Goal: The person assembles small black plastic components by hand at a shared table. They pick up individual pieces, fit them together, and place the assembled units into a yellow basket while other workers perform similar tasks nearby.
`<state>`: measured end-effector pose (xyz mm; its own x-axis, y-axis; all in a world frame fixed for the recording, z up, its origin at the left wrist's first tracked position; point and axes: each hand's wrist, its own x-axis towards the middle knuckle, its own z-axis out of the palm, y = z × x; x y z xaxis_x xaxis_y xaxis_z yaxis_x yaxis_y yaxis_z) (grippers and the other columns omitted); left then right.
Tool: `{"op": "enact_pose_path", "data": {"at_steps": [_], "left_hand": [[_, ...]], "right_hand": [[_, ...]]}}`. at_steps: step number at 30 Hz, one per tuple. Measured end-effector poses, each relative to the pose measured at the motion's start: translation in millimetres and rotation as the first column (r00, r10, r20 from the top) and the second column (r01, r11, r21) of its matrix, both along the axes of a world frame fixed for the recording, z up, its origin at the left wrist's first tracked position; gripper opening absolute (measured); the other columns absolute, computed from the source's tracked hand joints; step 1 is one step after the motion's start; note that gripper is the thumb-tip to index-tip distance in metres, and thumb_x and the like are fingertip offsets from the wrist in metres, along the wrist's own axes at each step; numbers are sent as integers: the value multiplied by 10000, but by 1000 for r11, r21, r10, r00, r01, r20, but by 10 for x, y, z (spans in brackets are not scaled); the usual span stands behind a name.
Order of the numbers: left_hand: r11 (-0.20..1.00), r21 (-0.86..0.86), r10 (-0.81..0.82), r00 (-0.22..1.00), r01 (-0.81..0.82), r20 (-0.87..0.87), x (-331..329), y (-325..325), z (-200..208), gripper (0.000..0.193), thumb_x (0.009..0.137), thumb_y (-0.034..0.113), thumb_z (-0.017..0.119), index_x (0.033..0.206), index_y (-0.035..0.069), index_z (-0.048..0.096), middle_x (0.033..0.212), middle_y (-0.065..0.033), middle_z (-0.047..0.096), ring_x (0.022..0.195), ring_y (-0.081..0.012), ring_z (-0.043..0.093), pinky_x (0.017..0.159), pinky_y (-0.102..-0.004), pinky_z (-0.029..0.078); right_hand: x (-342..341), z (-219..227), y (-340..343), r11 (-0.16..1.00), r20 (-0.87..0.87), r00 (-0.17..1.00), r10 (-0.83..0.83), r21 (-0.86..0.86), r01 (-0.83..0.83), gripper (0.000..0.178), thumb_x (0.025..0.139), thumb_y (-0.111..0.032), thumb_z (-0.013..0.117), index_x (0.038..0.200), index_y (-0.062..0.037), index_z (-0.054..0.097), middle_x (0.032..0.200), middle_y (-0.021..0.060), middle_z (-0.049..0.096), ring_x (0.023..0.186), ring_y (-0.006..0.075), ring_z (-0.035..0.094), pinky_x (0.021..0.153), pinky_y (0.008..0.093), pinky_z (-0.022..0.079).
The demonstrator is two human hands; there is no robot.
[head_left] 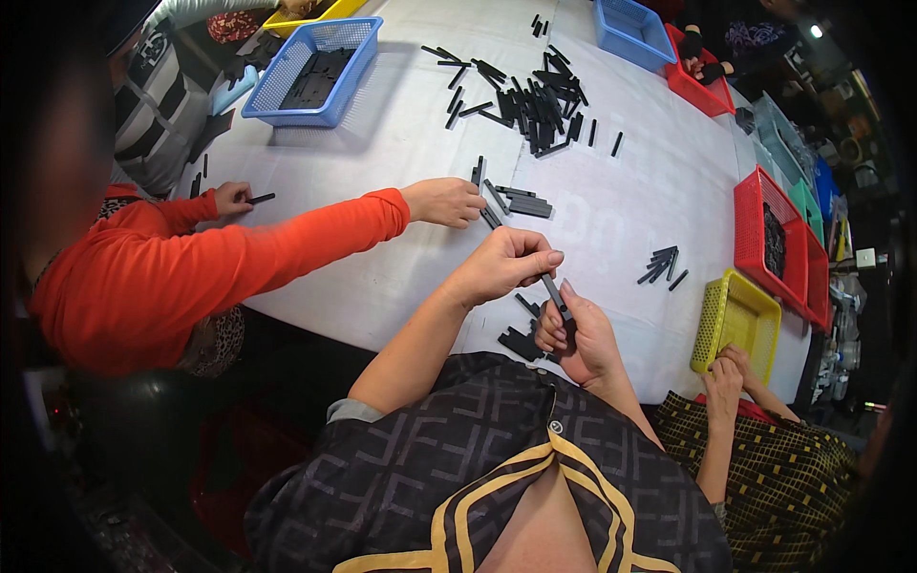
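Observation:
Both my hands are closed on one slim black bar above the near side of the table. My left hand pinches its upper end between thumb and fingers. My right hand grips the lower end, thumb along its side. Beneath and beside my right hand lie several loose black bars, partly hidden by it. Just beyond my left hand is a small stack of black bars. A co-worker's hand in an orange sleeve touches bars close by.
A large pile of black bars spreads over the white table. A smaller group lies right. Blue, red and yellow baskets stand around. Another co-worker's hands are beside the yellow basket.

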<state>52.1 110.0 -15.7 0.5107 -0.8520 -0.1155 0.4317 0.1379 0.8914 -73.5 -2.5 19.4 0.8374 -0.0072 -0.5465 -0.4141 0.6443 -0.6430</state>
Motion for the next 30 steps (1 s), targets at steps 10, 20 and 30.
{"op": "enact_pose_path", "data": {"at_steps": [10, 20, 30], "left_hand": [[998, -51, 10, 968, -24, -252, -14, 142, -45, 351, 950, 289, 431, 831, -1, 590, 625, -10, 502, 501, -81, 456, 438, -198, 303], [995, -100, -15, 958, -15, -288, 39, 125, -31, 317, 947, 280, 440, 866, 8, 582, 645, -15, 528, 531, -94, 499, 452, -203, 320], [983, -182, 15, 994, -35, -109, 44, 83, -112, 146, 894, 176, 559, 897, 30, 563, 768, -15, 563, 655, -83, 535, 588, -214, 423]], "right_hand": [[-28, -6, 46, 998, 16, 1000, 7, 66, -8, 490, 974, -377, 313, 578, -90, 358, 486, -5, 285, 433, 112, 273, 463, 253, 284], [2, -90, -42, 993, 58, 998, -25, 119, 18, 463, 958, -378, 390, 623, -60, 414, 513, -1, 330, 448, 102, 301, 483, 248, 297], [4, -14, -60, 993, 82, 992, -100, -52, 104, 461, 963, -381, 365, 728, -7, 499, 628, 53, 471, 531, 116, 389, 509, 248, 333]]}}
